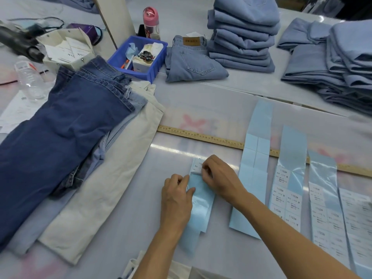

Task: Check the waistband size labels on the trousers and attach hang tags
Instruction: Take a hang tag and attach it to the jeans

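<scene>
Blue label strip (198,200) pinched by both hands (197,184).

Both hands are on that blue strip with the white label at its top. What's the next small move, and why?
Probably peel the white label clear of the blue backing strip. The right hand pinches at the label's edge while the left hand holds the strip against the table, so it seems set up for lifting the label away; whether it has already started to come off is hard to tell.

table (211,97): pale, glossy (glare streaks) | post (114,19): beige, upright
</scene>
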`<state>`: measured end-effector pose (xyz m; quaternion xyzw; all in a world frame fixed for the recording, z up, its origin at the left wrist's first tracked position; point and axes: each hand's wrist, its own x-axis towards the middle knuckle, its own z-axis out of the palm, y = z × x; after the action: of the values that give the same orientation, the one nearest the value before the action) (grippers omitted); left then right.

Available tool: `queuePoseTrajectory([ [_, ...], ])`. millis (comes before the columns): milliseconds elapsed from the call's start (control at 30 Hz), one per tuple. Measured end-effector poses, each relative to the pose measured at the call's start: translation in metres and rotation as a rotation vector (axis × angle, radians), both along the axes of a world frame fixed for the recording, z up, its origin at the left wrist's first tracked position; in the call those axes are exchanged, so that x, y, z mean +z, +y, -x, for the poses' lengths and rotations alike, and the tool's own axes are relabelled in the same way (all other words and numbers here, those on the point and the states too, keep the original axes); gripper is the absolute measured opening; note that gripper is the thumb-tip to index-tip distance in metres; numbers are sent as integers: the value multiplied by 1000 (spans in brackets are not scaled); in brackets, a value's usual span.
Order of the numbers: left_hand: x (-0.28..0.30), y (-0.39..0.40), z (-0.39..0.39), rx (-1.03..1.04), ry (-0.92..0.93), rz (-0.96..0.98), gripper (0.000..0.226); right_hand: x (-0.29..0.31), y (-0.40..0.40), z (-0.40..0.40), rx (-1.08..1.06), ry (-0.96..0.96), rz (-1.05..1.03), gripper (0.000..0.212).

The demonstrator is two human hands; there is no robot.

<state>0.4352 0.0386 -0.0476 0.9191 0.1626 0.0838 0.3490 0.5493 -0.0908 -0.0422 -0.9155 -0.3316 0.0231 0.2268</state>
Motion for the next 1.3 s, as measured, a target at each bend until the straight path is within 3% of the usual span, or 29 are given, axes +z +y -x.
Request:
queuePoseTrajectory([
  [300,3,-1,1,-77,-56,-163,40,3,0,-16,-338,392,-351,11],
  [533,0,-3,-1,-122,25,-321,42,56,-40,-41,-826,344,-936,10],
  [667,22,-10,-5,-143,307,-485,53,105,-112,-17,-699,253,-849,9],
  [833,73,-72,-27,-60,-12,-314,38,157,-250,54,-746,138,-714,9],
  [933,93,-161,-45,-341,-114,-191,26,169,-339,105,-942,120,-757,15],
  [1033,92,-268,-50,-831,17,-96,27,171,-412,155,-1162,95,-836,17],
  [1167,79,-394,-26,-1392,123,-268,25,157,-467,216,-1321,36,-898,10],
  [1300,52,-466,11,-1668,141,-513,60,136,-479,258,-1392,8,-949,7],
])
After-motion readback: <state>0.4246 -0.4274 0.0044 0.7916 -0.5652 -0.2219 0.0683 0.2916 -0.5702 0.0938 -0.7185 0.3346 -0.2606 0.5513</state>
